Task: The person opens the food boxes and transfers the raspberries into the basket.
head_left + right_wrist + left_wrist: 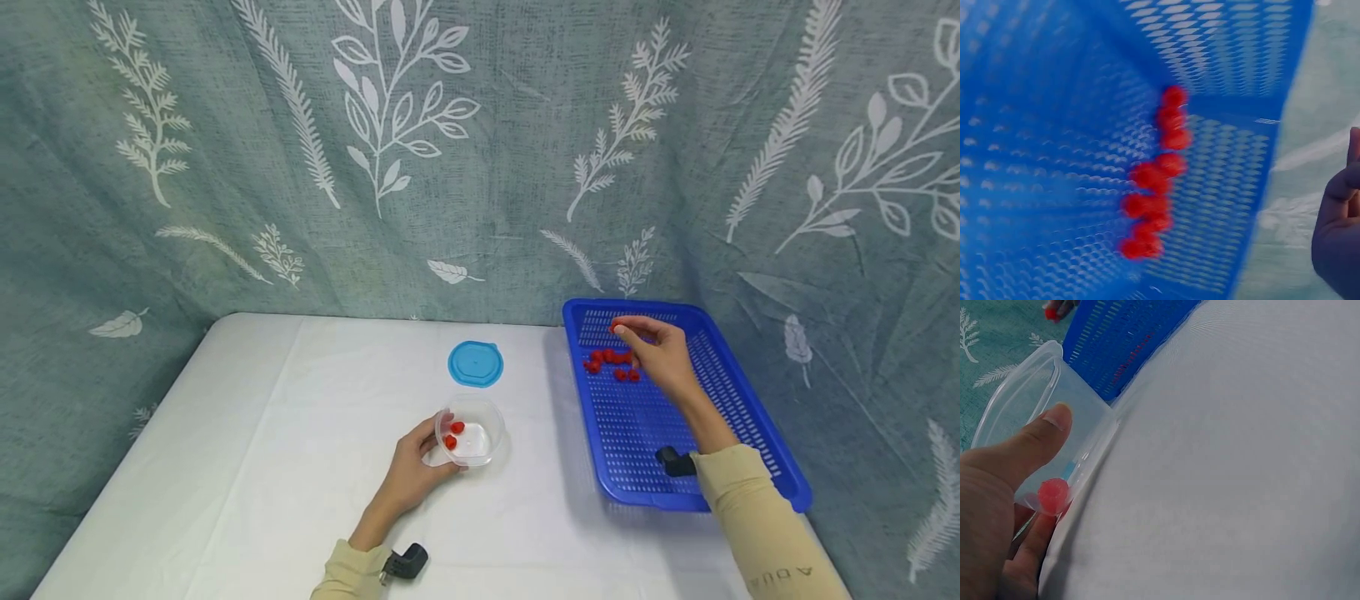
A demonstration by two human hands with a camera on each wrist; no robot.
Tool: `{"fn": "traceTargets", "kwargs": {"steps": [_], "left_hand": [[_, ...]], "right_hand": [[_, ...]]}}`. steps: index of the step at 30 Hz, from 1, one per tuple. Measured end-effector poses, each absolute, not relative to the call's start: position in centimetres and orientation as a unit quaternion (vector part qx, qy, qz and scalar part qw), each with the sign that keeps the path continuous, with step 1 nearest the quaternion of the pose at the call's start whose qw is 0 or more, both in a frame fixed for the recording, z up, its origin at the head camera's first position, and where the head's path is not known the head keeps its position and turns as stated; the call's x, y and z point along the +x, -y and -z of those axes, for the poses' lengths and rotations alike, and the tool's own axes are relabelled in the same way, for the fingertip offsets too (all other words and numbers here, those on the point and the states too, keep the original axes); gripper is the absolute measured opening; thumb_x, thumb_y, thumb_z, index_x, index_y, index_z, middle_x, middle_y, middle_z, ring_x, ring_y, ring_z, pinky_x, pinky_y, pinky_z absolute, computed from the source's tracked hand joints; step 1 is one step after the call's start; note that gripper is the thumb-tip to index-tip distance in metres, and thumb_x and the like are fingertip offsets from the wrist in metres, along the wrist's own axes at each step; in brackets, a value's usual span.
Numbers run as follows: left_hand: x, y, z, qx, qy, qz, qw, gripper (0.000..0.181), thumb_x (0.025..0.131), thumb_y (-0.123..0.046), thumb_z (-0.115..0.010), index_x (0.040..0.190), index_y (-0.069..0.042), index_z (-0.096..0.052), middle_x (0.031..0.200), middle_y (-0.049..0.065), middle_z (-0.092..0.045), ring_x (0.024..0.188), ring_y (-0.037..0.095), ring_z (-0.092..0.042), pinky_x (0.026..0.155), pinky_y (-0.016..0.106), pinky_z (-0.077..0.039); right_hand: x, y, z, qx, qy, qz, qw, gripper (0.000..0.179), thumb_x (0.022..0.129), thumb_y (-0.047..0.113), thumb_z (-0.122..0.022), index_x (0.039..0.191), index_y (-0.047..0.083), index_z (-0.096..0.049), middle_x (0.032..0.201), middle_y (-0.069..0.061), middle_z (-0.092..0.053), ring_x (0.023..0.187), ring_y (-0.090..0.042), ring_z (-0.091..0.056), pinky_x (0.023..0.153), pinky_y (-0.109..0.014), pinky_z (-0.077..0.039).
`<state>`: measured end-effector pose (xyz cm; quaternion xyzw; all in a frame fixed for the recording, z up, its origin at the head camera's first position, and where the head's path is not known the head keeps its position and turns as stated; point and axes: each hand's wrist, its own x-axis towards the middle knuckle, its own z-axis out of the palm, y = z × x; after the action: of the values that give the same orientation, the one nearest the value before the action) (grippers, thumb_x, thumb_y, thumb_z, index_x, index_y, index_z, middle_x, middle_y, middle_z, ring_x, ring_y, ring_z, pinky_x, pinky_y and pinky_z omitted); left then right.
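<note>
My left hand (417, 469) grips a clear plastic container (486, 408) from its left side, with the thumb on the outer wall in the left wrist view. Two red raspberry-like pieces (451, 442) lie inside it. Over the far part of the blue basket (637, 483), my right hand (660, 354) pinches one more red raspberry-like piece (616, 326) between thumb and fingertips. Several similar red pieces (1147, 206) lie on the basket floor, blurred in the right wrist view. There, only part of the right hand shows at the edge, and its pinched piece is out of sight.
A light blue lid (476, 364) lies flat on the white tablecloth (300, 417), just beyond the container. The perforated basket stands at the table's right side with raised walls. A green leaf-patterned curtain (495, 167) hangs behind the table.
</note>
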<state>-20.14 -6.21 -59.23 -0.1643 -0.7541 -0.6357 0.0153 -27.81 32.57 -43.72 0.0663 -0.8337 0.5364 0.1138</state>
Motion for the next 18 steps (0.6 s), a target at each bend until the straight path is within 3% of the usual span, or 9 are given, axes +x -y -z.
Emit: {"fn": "traceTargets", "kwargs": {"steps": [3,9,14,18], "left_hand": [[-20.1,6.3,59.1,-0.168,0.756,0.633,0.015,0.087,0.074,-0.004,-0.090,0.150,-0.003,-0.048,0.147,0.014,-0.057,0.139,0.029,-0.051,0.115,0.030,-0.043],[-20.1,6.3,59.2,-0.166,0.755,0.634,0.016,0.086,0.074,-0.004,-0.090,0.149,-0.003,-0.048,0.147,0.014,-0.057,0.140,0.029,-0.050,0.115,0.031,-0.043],[-20.1,6.3,59.2,-0.166,0.755,0.634,0.016,0.087,0.074,-0.005,-0.090,0.150,-0.003,-0.048,0.147,0.013,-0.057,0.140,0.029,-0.050,0.115,0.031,-0.043],[-20.2,6.3,59.4,-0.170,0.755,0.634,0.016,0.087,0.074,-0.005,-0.090,0.150,-0.003,-0.048,0.147,0.014,-0.057,0.139,0.028,-0.051,0.115,0.031,-0.043]], "right_hand": [[-28.9,-33.6,44.9,0.055,0.847,-0.521,0.088,0.043,0.097,0.027,-0.071,0.128,-0.004,-0.067,0.101,0.013,-0.071,0.055,-0.005,-0.054,0.047,-0.021,-0.049],[-30.6,-35.2,46.7,0.058,0.858,-0.509,0.037,0.042,0.100,0.017,-0.065,0.131,-0.011,-0.062,0.109,-0.001,-0.074,0.062,0.001,-0.059,0.049,-0.020,-0.049],[-31.5,-36.0,47.9,0.074,0.868,-0.490,0.031,0.039,0.101,0.014,-0.065,0.128,-0.013,-0.063,0.121,-0.028,-0.069,0.087,0.005,-0.066,0.070,-0.014,-0.055],[-31.8,-36.6,48.6,0.067,0.884,-0.463,0.007,0.039,0.100,0.017,-0.066,0.128,-0.010,-0.065,0.126,-0.031,-0.065,0.095,0.001,-0.068,0.083,-0.019,-0.057]]}}
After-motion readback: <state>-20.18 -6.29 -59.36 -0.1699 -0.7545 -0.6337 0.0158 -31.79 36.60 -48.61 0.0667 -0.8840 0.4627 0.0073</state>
